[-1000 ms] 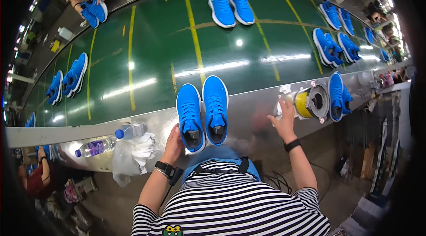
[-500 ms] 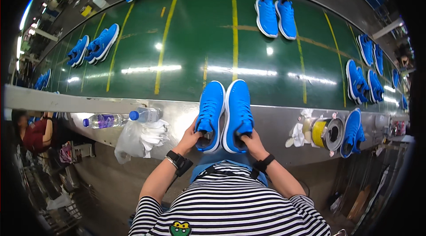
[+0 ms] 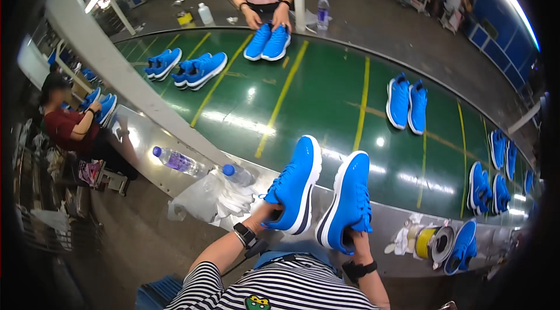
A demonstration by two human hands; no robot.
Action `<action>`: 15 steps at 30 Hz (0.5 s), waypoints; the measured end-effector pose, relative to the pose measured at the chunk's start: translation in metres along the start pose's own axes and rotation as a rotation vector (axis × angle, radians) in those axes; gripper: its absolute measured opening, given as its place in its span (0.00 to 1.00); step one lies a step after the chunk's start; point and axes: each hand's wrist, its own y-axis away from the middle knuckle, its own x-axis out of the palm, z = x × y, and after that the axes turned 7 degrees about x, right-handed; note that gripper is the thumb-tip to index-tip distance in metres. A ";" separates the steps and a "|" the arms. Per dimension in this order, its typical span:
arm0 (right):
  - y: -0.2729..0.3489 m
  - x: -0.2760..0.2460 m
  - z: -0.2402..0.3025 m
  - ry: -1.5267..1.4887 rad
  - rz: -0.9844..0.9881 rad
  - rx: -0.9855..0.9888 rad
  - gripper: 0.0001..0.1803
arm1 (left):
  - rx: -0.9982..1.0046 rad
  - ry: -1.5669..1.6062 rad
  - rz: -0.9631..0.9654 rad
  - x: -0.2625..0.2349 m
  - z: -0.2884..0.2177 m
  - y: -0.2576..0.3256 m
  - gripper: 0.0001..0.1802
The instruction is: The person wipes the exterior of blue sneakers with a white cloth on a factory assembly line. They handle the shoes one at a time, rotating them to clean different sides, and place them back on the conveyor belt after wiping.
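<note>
While the green conveyor belt [image 3: 326, 94] carries other pairs, I hold two blue shoes at its near steel edge [image 3: 385, 219], tilted up so the white-edged soles show. Left hand [image 3: 265, 215] grips the left shoe [image 3: 294, 184] at the heel; right hand [image 3: 353, 239] closes inside the right shoe [image 3: 349, 202].

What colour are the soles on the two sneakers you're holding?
White soles on bright blue sneakers, clearest in the head view.

We see blue shoes [image 3: 324, 196] of matt cloth, a glossy green conveyor belt [image 3: 326, 106], and a dull metal tabletop [image 3: 146, 141].
</note>
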 end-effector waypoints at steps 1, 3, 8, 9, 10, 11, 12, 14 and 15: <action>0.003 -0.003 -0.003 -0.012 0.009 0.000 0.25 | -0.012 0.035 0.028 -0.001 0.000 0.002 0.20; 0.002 0.002 -0.004 0.066 0.018 -0.017 0.26 | -0.009 0.092 0.085 -0.004 -0.002 0.004 0.20; 0.008 0.019 0.005 0.117 0.030 -0.157 0.29 | 0.154 -0.027 0.136 -0.011 0.002 -0.001 0.22; 0.013 0.026 0.014 0.128 0.027 -0.203 0.29 | 0.163 -0.021 0.137 -0.011 0.001 -0.002 0.23; 0.021 0.033 0.024 0.169 -0.015 -0.254 0.32 | 0.165 -0.019 0.142 -0.009 -0.001 0.000 0.23; 0.024 0.036 0.027 0.170 -0.061 -0.315 0.32 | 0.168 -0.017 0.145 -0.008 -0.001 -0.001 0.24; 0.025 0.039 0.030 0.169 -0.099 -0.373 0.33 | 0.201 -0.031 0.156 -0.011 -0.002 -0.001 0.29; 0.026 0.045 0.036 0.242 -0.121 -0.536 0.35 | 0.424 -0.154 0.169 -0.006 0.005 -0.007 0.35; 0.020 0.048 0.025 0.288 -0.219 -0.609 0.39 | 0.533 -0.216 0.181 0.001 0.011 -0.013 0.38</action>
